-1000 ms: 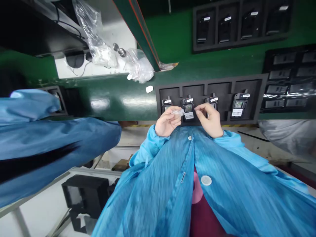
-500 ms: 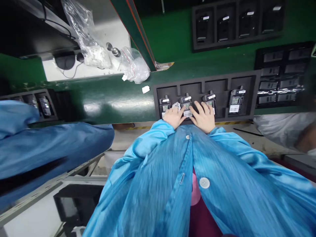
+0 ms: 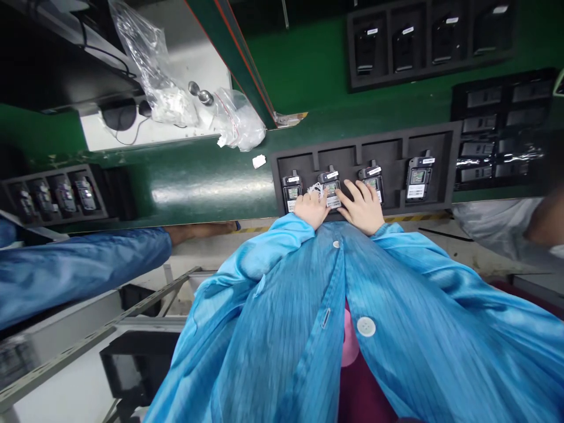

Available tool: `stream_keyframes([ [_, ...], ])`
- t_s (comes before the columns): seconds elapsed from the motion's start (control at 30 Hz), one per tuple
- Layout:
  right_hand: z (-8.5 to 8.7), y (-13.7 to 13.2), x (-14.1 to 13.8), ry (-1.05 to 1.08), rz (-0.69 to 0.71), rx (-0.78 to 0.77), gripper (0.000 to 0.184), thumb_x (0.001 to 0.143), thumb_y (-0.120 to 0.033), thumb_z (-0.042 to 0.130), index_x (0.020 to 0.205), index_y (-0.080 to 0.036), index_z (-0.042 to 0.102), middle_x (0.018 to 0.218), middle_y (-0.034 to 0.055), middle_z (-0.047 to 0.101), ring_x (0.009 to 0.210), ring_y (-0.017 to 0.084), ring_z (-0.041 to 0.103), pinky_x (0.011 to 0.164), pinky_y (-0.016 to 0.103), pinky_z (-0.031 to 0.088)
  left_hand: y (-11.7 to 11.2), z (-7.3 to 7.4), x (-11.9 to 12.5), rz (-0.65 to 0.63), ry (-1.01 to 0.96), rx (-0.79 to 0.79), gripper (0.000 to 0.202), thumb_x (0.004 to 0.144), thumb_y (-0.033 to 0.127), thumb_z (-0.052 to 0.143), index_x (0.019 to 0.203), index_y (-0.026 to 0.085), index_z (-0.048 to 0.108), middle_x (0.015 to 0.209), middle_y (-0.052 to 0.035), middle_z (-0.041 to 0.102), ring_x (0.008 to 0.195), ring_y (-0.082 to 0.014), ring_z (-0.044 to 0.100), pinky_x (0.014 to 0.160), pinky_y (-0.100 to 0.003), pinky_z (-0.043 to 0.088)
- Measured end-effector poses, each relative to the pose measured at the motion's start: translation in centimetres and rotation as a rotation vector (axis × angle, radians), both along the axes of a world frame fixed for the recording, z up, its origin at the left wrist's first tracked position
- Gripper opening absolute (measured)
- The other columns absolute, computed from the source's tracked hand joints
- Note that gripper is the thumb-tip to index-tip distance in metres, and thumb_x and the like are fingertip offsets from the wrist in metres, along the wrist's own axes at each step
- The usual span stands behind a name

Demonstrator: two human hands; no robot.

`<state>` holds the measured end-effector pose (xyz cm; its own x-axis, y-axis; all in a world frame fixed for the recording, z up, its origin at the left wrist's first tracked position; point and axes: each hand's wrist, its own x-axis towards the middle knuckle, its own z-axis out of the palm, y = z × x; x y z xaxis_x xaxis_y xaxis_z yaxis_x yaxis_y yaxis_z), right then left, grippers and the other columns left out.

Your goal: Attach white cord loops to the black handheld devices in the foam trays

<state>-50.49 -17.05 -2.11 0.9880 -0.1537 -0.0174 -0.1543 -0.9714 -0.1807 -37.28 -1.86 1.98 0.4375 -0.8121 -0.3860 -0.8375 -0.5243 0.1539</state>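
A black foam tray (image 3: 392,200) lies before me with several black handheld radios in its compartments. Both of my hands are at the second radio from the left (image 3: 331,187), which has a small screen and a white label. My left hand (image 3: 312,209) is curled at that radio's lower left, and a bunch of thin white loops (image 3: 316,188) sticks out from under its fingers. On the other side, my right hand (image 3: 363,208) has its fingers spread, thumb side at the radio's lower edge and fingertips over the third radio (image 3: 372,176). The rightmost radio (image 3: 418,177) is untouched.
A second foam tray (image 3: 352,56) with radios is farther back. Black packs (image 3: 478,123) are stacked on the right. A white scrap (image 3: 259,161) and plastic bags (image 3: 241,120) lie left of my tray. Another person's sleeve (image 3: 88,267) is at the left, near another tray (image 3: 100,194).
The other person's sleeve at the left has drawn back, showing more of the tray there. My hands stay at the same radio with only slight finger shifts.
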Motion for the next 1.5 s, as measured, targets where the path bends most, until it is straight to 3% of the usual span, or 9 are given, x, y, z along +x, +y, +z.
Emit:
stream_keyframes([
  [0.33,0.6,-0.2,0.7,-0.011,0.014,0.030,0.066,0.096,-0.054,0.038,0.155,-0.024,0.029,0.161,0.0061,0.021,0.145,0.032,0.023,0.117,0.055,0.017,0.6,-0.7,-0.3,0.013,-0.005,-0.021,0.061,0.097,0.048,0.036,0.151,0.019,0.035,0.116,-0.0162,0.057,0.103,-0.0306,0.055,0.084,-0.043,0.040],
  [0.53,0.3,-0.4,-0.1,-0.020,0.040,0.043,0.058,0.096,-0.050,0.040,0.149,-0.027,0.040,0.160,0.0053,0.025,0.145,0.031,0.025,0.117,0.053,0.018,0.9,-1.0,-0.5,-0.046,0.005,-0.056,0.058,0.097,0.049,0.037,0.150,0.023,0.038,0.117,-0.0154,0.057,0.103,-0.0305,0.055,0.084,-0.042,0.039],
  [0.87,0.8,0.2,1.1,-0.005,0.049,0.042,0.067,0.096,-0.054,0.037,0.150,-0.015,0.036,0.160,0.0112,0.024,0.146,0.032,0.022,0.117,0.055,0.017,0.7,-0.7,-0.4,-0.024,0.034,-0.026,0.056,0.097,0.047,0.039,0.147,0.023,0.041,0.119,-0.0161,0.057,0.106,-0.0303,0.055,0.086,-0.041,0.039],
  [1.17,1.0,-0.6,2.1,0.019,0.092,0.025,0.070,0.095,-0.059,0.036,0.151,-0.016,0.036,0.160,0.0114,0.023,0.145,0.035,0.021,0.116,0.059,0.015,0.0,-0.6,0.3,0.031,0.025,-0.036,0.061,0.096,0.048,0.041,0.150,0.019,0.036,0.120,-0.0171,0.057,0.105,-0.0307,0.055,0.084,-0.041,0.040],
  [1.5,1.0,-1.1,0.1,0.022,0.110,-0.026,0.061,0.096,-0.054,0.041,0.148,-0.022,0.042,0.160,0.0054,0.024,0.145,0.031,0.024,0.117,0.052,0.018,0.0,-0.7,0.5,0.033,0.039,-0.062,0.058,0.097,0.046,0.041,0.148,0.018,0.040,0.118,-0.0165,0.058,0.105,-0.0313,0.055,0.084,-0.042,0.039],
])
